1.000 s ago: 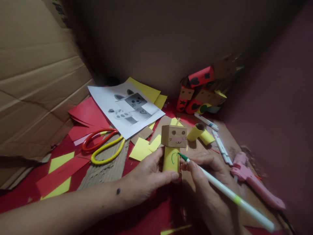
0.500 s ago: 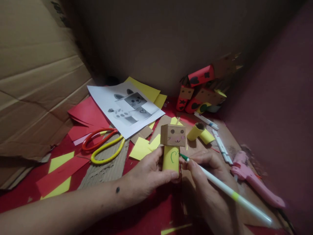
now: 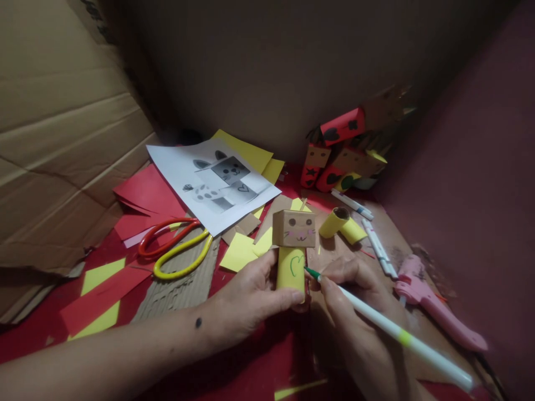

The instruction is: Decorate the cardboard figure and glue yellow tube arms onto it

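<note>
A small figure has a cardboard box head (image 3: 294, 229) with a drawn face, on a yellow paper tube body (image 3: 290, 270). My left hand (image 3: 261, 289) holds the tube upright, its thumb across the lower front. Green curved lines, like part of a heart, show on the tube. Pinched in my right hand (image 3: 359, 306) is a white marker (image 3: 401, 336) with a green tip, which is at the tube's right edge. A printed sheet (image 3: 217, 184) showing a similar animal with a heart on its chest lies beyond my left hand.
Scissors with red and yellow handles (image 3: 184, 262) and paper scraps (image 3: 238, 252) lie to the left. On the right are yellow rolls (image 3: 333, 224), white markers (image 3: 379, 249) and a pink glue gun (image 3: 438, 312). Red figures (image 3: 313, 167) stand at the back, a cardboard panel (image 3: 62, 128) at the left.
The marker tip has moved slightly down along the tube's right edge. The whole view has shifted a little; both hands keep their holds.
</note>
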A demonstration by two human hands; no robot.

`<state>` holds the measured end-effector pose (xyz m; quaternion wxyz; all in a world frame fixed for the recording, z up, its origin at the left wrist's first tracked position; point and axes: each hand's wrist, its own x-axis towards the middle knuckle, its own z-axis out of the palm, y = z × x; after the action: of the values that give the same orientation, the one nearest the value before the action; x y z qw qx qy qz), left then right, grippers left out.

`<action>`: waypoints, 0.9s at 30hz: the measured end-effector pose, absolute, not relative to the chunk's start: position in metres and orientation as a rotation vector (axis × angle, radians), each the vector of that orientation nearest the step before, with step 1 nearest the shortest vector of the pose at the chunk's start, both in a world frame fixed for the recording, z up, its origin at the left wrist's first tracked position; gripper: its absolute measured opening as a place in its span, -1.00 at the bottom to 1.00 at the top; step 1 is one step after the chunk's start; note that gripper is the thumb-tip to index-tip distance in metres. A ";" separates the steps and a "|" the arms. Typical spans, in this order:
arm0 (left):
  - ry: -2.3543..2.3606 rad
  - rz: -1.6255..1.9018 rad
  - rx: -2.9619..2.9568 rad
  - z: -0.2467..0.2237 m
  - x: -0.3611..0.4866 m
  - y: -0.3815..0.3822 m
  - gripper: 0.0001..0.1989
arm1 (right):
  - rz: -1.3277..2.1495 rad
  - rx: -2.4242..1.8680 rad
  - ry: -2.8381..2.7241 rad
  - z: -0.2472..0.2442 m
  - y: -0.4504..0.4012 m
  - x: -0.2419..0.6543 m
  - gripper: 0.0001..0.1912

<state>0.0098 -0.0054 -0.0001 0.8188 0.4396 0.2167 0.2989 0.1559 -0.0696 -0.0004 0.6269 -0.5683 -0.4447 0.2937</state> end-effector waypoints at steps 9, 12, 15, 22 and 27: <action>0.469 0.636 0.924 -0.002 0.011 -0.005 -0.53 | 0.687 -1.262 -1.044 -0.002 -0.070 0.157 -0.86; 0.467 0.644 0.928 -0.002 0.011 -0.005 -0.56 | 0.608 -1.267 -1.065 0.004 -0.069 0.155 -0.85; 0.478 0.641 0.929 0.001 0.010 -0.005 -0.58 | 0.652 -1.254 -1.103 0.010 -0.068 0.156 -0.83; 0.490 0.650 0.953 0.002 0.010 -0.006 -0.60 | 0.772 -1.223 -1.102 0.004 -0.072 0.161 -0.86; 0.494 0.650 0.964 0.000 0.010 -0.006 -0.61 | 0.771 -1.246 -1.115 0.003 -0.078 0.160 -0.84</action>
<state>0.0102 -0.0056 0.0001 0.8072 0.4504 0.2308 0.3037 0.1598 -0.0777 0.0035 0.6054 -0.5387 -0.4819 0.3332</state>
